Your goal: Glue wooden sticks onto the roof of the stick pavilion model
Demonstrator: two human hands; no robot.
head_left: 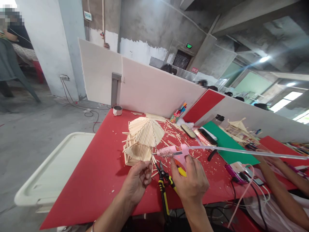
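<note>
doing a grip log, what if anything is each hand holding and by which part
The right hand holds the pink glue gun by its handle. The left hand is by the stick model; whether it grips anything cannot be told.

The one camera sits on the person's head and looks forward and down over a flat, red-covered worktop (91,193), whose near edge crosses the low part of the view. The bare left hand (135,178) and the bare right hand (193,180) are close to the lens, below the middle, with their forearms (116,206) entering from the bottom edge. A small pale model of round wooden sticks (146,130), seen from above at a slant, stands slightly farther off. The view is wide and tilted: the long white board partition (156,93) slopes down rightward. A grey concrete floor (48,116) shows at left, a grey concrete ceiling (287,30) at upper right.
</note>
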